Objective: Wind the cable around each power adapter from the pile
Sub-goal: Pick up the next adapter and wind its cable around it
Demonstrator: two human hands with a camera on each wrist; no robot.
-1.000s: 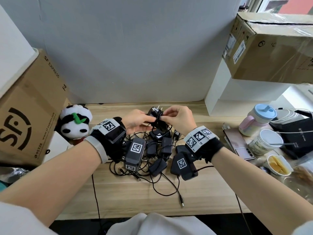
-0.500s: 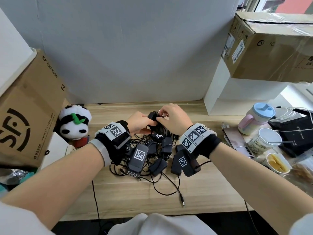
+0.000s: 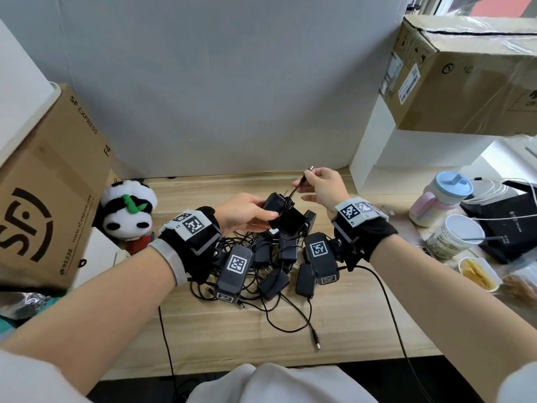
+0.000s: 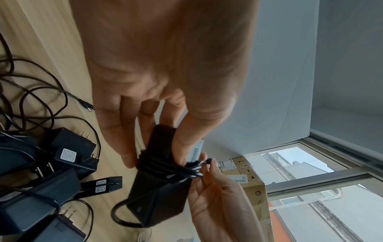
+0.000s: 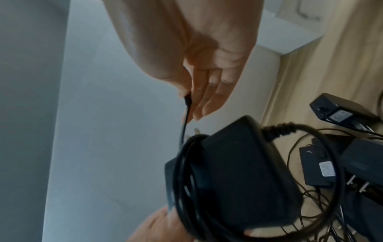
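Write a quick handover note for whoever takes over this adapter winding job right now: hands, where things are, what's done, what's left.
Left hand grips the power adapter above the pile.
Right hand pinches the cable's plug end, pulled up from the wraps.
Done: several turns of cable sit around this adapter.
Left: secure that short tail, set it aside, then wind the adapters in the tangled pile on the desk.

Left hand fingers curled in a grip, right hand raised, fingers pinching
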